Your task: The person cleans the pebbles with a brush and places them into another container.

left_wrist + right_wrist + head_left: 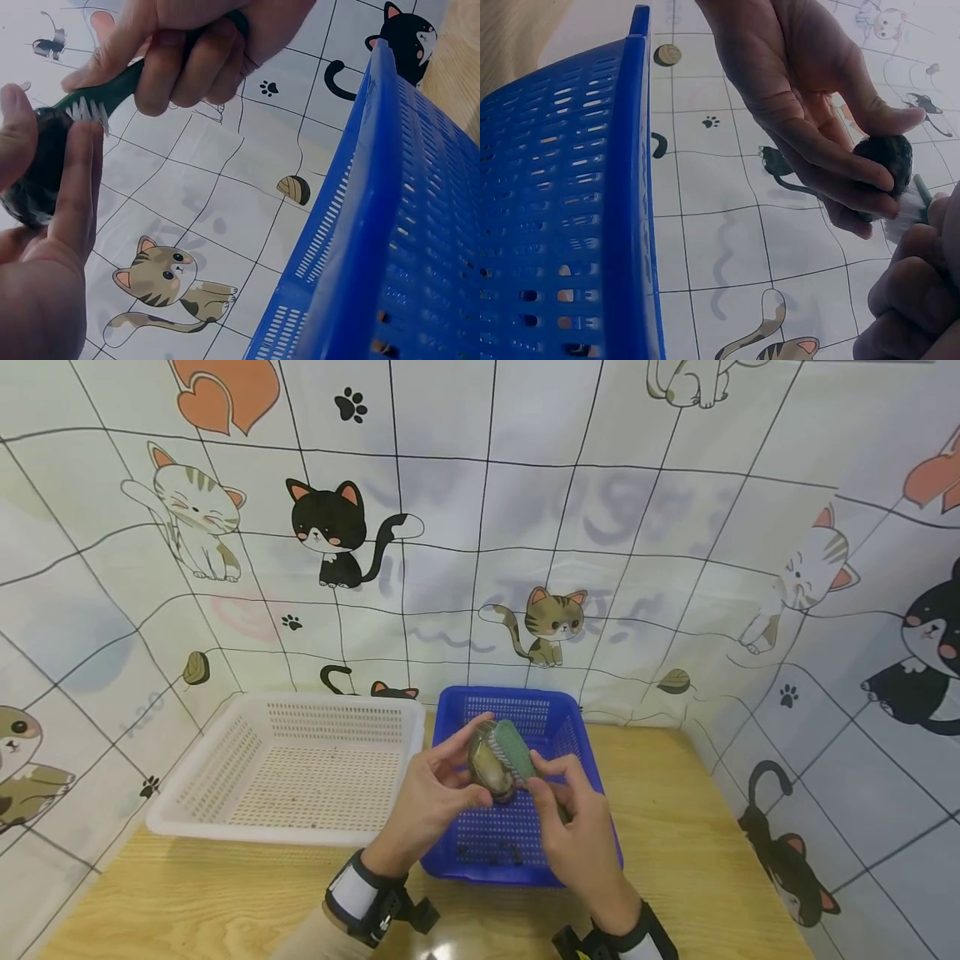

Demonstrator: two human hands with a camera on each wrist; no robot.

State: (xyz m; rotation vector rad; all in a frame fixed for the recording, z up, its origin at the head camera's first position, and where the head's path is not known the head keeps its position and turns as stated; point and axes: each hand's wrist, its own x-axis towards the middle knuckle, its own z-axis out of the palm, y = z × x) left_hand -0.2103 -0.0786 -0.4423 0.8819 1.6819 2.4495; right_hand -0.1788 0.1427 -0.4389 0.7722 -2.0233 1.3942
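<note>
In the head view an abalone (487, 770) with its pale fleshy side showing is held over the blue basket (517, 878) by my left hand (427, 802), thumb on one side and fingers on the other. My right hand (581, 827) grips a green brush (512, 747), whose white bristles meet the abalone's side. The left wrist view shows the dark back of the abalone (37, 169) between thumb and fingers, and the brush's bristles (88, 114) at its edge. The right fingers curl round the brush handle (120, 82).
A white perforated basket (285, 839) stands left of the blue one on the wooden table (660, 827). Small dark bits (491, 853) lie on the blue basket's floor. Cat-printed sheeting (442, 527) rises behind and at both sides.
</note>
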